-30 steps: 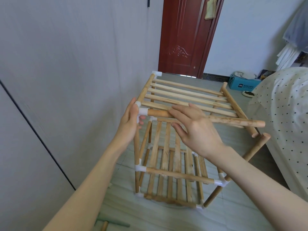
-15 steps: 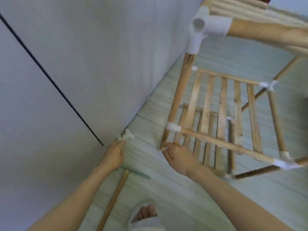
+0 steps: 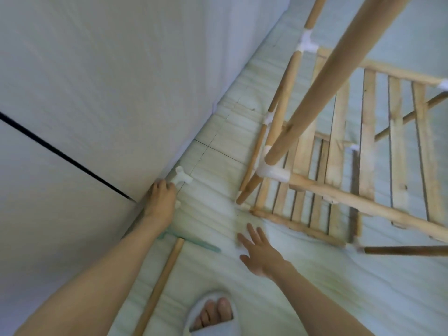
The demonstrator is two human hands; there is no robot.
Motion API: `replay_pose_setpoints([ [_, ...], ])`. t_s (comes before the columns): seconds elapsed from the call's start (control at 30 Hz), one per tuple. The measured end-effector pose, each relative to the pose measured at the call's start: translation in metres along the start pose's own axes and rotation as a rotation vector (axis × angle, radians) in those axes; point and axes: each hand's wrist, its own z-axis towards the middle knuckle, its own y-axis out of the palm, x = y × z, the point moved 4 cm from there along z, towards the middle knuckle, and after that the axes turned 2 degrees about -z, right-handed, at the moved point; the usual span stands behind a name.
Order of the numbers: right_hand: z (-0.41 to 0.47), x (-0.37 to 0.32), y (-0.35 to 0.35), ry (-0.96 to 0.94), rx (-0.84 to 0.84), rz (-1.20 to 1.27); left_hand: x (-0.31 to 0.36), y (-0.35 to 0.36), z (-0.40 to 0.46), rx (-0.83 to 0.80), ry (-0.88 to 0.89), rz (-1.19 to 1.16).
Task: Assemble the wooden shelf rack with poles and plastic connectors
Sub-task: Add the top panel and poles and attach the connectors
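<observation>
My left hand [image 3: 161,202] grabs the white connector [image 3: 181,178] by its fingertips; my right hand [image 3: 258,253] is spread, empty. Next, lift it to the rack [image 3: 339,151].

The shelf rack [image 3: 339,146] stands on the floor [image 3: 315,287] to the right, near the wall [image 3: 97,81] on the left. At the wall's foot lies a plastic connector [image 3: 181,178], touched by the left hand [image 3: 161,202]. A loose pole [image 3: 158,287] lies on the floor between the forearms. The right hand [image 3: 259,253] hovers before the rack's near corner; a slippered foot [image 3: 214,316] is nearest the camera.
</observation>
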Motion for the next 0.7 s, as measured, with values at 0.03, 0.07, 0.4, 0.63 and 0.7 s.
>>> replay_pose_setpoints([
  [0.03,-0.003,0.000,-0.001,0.005,-0.012,0.026,-0.003,0.004,-0.004,-0.044,-0.029,-0.005],
  [0.07,-0.006,-0.001,-0.003,0.012,-0.023,0.072,-0.009,0.010,-0.009,-0.093,-0.016,0.026],
  [0.4,-0.044,-0.005,-0.024,0.059,0.071,0.377,-0.023,0.017,-0.055,-0.170,-0.043,-0.225],
  [0.63,-0.097,-0.017,-0.078,-0.029,0.210,0.768,0.050,-0.053,-0.090,-0.058,0.228,-0.770],
  [0.7,-0.128,-0.018,-0.104,-0.075,0.241,0.972,0.073,-0.088,-0.107,-0.046,0.339,-0.858],
])
